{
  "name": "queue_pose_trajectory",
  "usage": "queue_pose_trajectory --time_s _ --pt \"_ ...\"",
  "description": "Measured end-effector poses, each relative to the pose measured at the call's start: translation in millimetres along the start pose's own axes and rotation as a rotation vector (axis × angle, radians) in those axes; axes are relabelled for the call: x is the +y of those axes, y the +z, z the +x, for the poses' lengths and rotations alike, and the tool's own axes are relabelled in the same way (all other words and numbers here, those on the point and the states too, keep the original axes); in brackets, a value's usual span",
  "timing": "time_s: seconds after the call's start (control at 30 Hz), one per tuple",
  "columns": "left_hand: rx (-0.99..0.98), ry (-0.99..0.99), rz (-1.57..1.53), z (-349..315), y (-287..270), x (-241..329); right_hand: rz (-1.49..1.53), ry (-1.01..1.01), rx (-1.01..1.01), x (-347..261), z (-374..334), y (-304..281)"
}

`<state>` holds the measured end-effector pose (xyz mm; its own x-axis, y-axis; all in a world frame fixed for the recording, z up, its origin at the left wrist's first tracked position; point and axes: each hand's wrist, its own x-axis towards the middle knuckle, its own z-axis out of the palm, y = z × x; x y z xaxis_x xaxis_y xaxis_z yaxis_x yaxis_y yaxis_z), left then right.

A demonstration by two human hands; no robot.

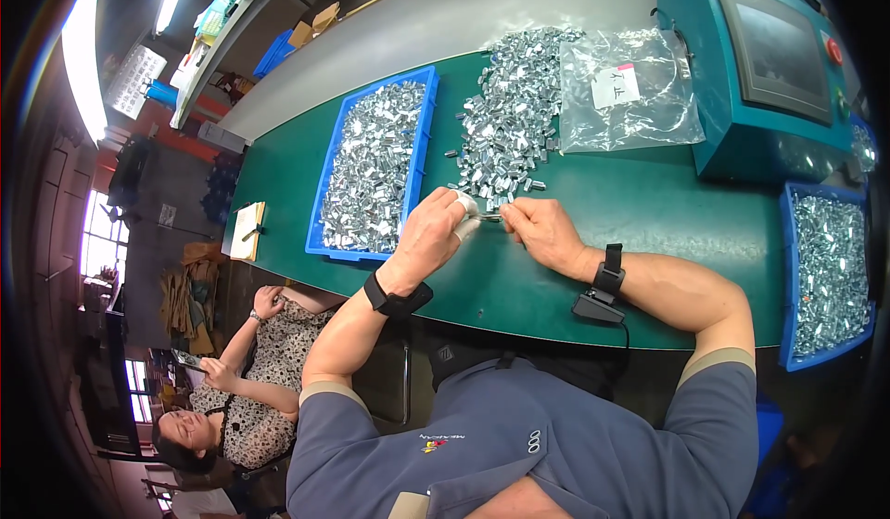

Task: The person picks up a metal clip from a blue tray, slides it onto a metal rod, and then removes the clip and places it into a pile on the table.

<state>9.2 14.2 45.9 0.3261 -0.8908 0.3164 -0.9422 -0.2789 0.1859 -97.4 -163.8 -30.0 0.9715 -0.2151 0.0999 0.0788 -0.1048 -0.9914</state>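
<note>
My left hand (432, 232), with white coverings on some fingertips, pinches a small silvery metal part (489, 217) above the green table. From the other side my right hand (547, 230) meets it, thumb and forefinger closed at the part's right end. The fingers partly hide it, so its exact shape cannot be made out. Just beyond both hands lies a loose heap of short shiny metal parts (510, 116), with a few strays at its near edge. A blue tray (425, 125) full of similar pieces stands left of the heap.
A clear plastic bag (640, 116) with a white label lies right of the heap. Behind it stands a teal machine (732, 134) with a screen and red button. Another filled blue tray (790, 283) is at far right. A clipboard (245, 232) lies left; a seated person (264, 371) holds a phone.
</note>
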Motion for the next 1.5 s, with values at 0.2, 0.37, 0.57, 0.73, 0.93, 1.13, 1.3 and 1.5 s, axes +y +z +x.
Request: queue_pose_trajectory --time_s 0.2,0.37,0.57,0.73,0.93,1.13,1.3,1.5 --pt "-0.033 0.058 -0.102 4.8 6.6 5.1 -0.016 0.017 -0.010 -2.7 -0.6 0.4" --pt "0.012 -0.005 -0.098 0.2 5.4 3.6 -0.017 0.009 -0.029 -1.6 -0.6 0.7" --pt "0.007 0.033 0.007 1.6 -5.1 3.8 0.042 -0.001 0.023 0.8 0.5 2.6" --pt "0.118 -0.141 0.139 -12.9 -32.6 -55.0 0.179 0.037 0.115 2.8 3.9 -0.2" --pt "0.114 -0.431 0.436 -18.4 -68.3 -167.3 0.187 0.084 0.071 1.2 2.9 1.7" --pt "0.005 -0.296 0.179 34.9 -25.6 -123.3 0.120 0.082 0.059 5.4 1.9 -3.0" --pt "-0.126 -0.089 0.230 52.8 20.0 -115.8 0.157 0.096 0.044 2.2 3.1 0.6" --pt "-0.109 -0.204 0.108 42.2 4.2 -77.0 0.208 0.040 0.097 13.5 6.1 1.8"
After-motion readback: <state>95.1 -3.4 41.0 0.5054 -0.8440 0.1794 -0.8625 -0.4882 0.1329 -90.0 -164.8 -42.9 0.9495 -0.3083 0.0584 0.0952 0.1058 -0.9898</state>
